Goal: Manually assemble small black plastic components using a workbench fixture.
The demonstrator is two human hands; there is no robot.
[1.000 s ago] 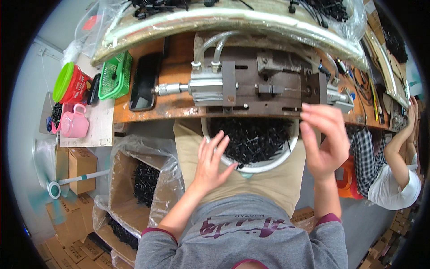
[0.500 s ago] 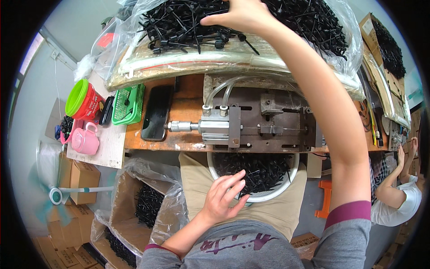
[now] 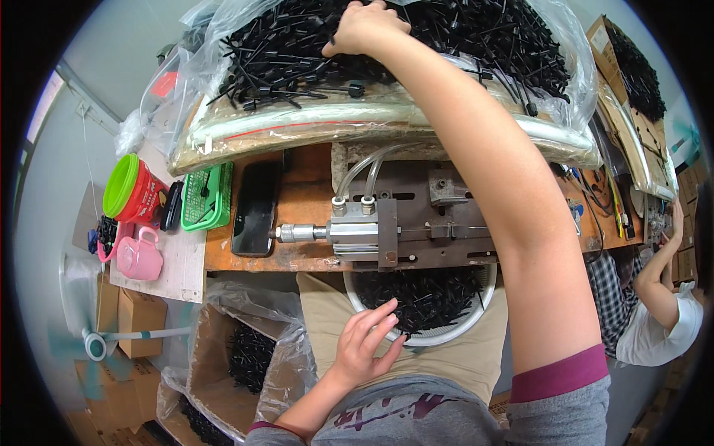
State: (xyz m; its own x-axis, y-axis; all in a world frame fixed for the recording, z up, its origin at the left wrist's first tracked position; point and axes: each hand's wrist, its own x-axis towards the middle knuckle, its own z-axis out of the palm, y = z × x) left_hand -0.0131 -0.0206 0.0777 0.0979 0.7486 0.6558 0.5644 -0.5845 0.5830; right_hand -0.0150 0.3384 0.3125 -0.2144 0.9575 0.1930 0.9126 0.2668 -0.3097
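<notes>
A large heap of black plastic pieces [image 3: 476, 37], with thin stems and thicker heads, lies on a plastic-wrapped board at the far side. My right hand [image 3: 364, 30] is in this heap, fingers curled down around some of the pieces; its fingertips are partly hidden. My left hand [image 3: 366, 343] is open and holds nothing, its fingers apart at the near-left rim of a white basket [image 3: 476, 318]. More of the black pieces fill that basket, which rests on my lap. Between basket and heap stands a metal bench fixture with an air cylinder [image 3: 355, 239], partly covered by my right forearm.
A phone [image 3: 255, 215], a green basket [image 3: 216, 197], a red-and-green bucket [image 3: 137, 189] and a pink lidded cup [image 3: 140, 256] stand left. A plastic-lined carton [image 3: 212, 364] of black pieces is on the lower left. Another person [image 3: 658, 316] works at the right.
My right hand has moved left and its fingers have curled into the heap. My left hand stays near the basket rim. The view has shifted slightly, with the bench lower in the picture.
</notes>
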